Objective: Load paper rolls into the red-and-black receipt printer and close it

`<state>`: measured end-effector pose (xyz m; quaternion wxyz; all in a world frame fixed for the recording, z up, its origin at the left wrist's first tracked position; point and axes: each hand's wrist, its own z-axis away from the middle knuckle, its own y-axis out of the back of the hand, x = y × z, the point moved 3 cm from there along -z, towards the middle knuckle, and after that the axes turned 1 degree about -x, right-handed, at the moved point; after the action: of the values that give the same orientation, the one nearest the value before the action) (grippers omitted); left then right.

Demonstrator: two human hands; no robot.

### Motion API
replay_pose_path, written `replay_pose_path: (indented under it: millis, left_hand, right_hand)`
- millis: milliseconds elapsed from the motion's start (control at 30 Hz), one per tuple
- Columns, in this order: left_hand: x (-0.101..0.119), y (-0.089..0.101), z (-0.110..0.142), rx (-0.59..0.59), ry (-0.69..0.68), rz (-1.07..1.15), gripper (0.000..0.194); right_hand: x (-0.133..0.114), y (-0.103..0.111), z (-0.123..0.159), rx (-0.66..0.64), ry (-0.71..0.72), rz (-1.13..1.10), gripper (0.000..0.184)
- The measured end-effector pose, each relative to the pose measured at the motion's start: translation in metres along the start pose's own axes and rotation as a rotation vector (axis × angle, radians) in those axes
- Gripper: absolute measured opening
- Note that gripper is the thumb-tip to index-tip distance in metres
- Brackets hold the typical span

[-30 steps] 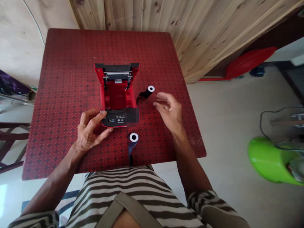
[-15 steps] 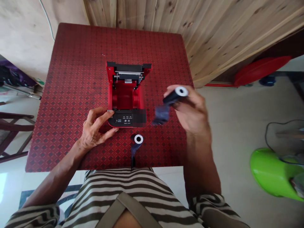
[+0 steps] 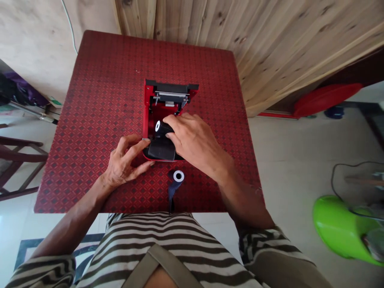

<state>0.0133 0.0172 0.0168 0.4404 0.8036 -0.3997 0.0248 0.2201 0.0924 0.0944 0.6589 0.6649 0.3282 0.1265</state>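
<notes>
A red and black printer [image 3: 147, 120] stands on the table with its lid [image 3: 171, 89] raised. My left hand [image 3: 123, 162] grips its front left corner, fingers on the top and thumb low at the front. Over the printer's open compartment, my right hand [image 3: 195, 140] holds a dark roll [image 3: 165, 128] with a white core end facing left. A loose flap [image 3: 162, 149] from that roll lies over the printer's front panel. Whether the roll touches the compartment floor I cannot tell. A second dark roll [image 3: 179, 176] stands nearer me, its loose strip trailing toward the table edge.
The table [image 3: 99, 92] has a red patterned cover. Behind it rises a wooden plank wall [image 3: 192, 24]. On the right floor are a green plastic item [image 3: 333, 224] and a dark cable [image 3: 333, 176]. A wooden chair [image 3: 24, 164] is at left.
My right hand has brought the dark roll leftward from beside the printer to over its compartment, and the loose flap now covers the front panel. My left hand keeps its grip.
</notes>
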Motion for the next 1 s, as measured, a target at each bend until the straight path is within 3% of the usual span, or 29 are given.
replay_pose_path:
  millis: [100,500,800,933,1000]
  left_hand:
    - [-0.001,-0.001,0.0,0.007,-0.008,-0.003,0.064]
    - [0.001,0.002,-0.001,-0.013,-0.007,0.0,0.067]
    - [0.003,0.003,-0.003,-0.008,-0.032,-0.019,0.064]
    - [0.003,0.006,-0.004,-0.001,-0.024,0.008,0.061]
    - [0.003,0.01,-0.005,0.02,0.0,0.039,0.059]
  right_hand:
    - [0.001,-0.005,-0.008,-0.032,-0.041,0.09,0.02]
    - [0.01,-0.014,-0.038,-0.277,-0.03,0.064,0.025]
    - [0.019,-0.02,-0.038,-0.26,-0.012,-0.077,0.023]
    - [0.025,0.0,-0.021,-0.142,0.084,-0.262,0.045]
    - [0.026,0.011,-0.008,-0.108,0.147,-0.362,0.046]
